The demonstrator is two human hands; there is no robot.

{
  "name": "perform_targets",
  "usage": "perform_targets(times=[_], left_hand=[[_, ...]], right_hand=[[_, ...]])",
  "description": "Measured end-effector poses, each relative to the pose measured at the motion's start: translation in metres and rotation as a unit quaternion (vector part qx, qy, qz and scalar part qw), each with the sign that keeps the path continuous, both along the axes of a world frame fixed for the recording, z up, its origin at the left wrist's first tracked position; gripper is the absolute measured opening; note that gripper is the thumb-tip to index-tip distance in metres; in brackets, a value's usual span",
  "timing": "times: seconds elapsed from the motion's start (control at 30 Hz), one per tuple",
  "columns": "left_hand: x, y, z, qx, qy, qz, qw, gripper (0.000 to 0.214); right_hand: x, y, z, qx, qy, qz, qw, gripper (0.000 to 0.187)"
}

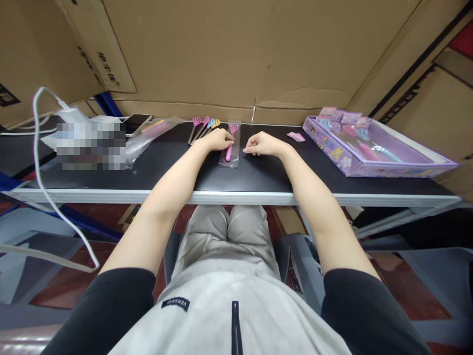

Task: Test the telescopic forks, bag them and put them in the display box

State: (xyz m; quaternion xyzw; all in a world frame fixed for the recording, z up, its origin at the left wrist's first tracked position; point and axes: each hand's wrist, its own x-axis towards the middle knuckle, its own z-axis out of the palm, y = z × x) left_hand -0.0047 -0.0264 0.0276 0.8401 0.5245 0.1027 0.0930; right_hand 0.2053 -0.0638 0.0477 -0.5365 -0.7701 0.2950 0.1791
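Pale grey clothing (pixel 229 315) on a seated person fills the near edge, with black sleeves (pixel 121 305) at either side and two bare forearms reaching onto a dark worktop (pixel 170 177). From where I stand, the work looks partly done: one pink stick (pixel 228 152), its head shaped like a small open hand, lies within the outline of a clear plastic sleeve (pixel 223 161), though I cannot tell whether it is fully inside. Four similar sticks (pixel 202 129), two pink, one blue and one yellow, lie bare to the left and appear left to do. More pieces sit in a purple box (pixel 334 153) at far right, and a small pink packet (pixel 296 136) lies near it. The pink stick is between the hands, head pointing away from the person. Fingers of the left hand (pixel 221 140) are bent nearly closed across its middle, seemingly pinching it. The right hand (pixel 263 144) is apart from the stick, just to its right, fingers loosely curled with thumb near forefinger; whether anything tiny is held there, I cannot tell.
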Motion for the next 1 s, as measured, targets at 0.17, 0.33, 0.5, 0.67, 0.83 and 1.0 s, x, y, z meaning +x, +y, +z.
perform_targets(times=[0.17,0.33,0.5,0.67,0.83,1.0], left_hand=[[-0.007,-0.002,0.007,-0.034,0.004,0.001,0.999,0.050],[-0.010,-0.004,0.008,-0.031,0.029,0.032,0.999,0.058],[-0.011,-0.003,0.005,0.017,0.040,0.042,0.998,0.061],[-0.008,-0.006,0.008,0.056,0.068,0.060,0.994,0.047],[-0.005,-0.011,0.010,0.061,0.065,0.064,0.994,0.045],[-0.007,-0.011,0.010,0.068,0.080,0.061,0.993,0.049]], right_hand=[[0.003,0.006,-0.004,-0.002,-0.009,0.007,1.000,0.031],[0.004,0.009,-0.005,0.001,-0.020,0.008,1.000,0.032],[0.003,0.004,-0.002,0.000,-0.029,0.010,1.000,0.031],[0.002,0.002,0.000,0.001,-0.032,0.007,0.999,0.032],[0.002,0.002,0.000,-0.004,-0.028,0.006,1.000,0.031],[0.001,0.002,0.000,-0.003,-0.029,0.005,1.000,0.031]])
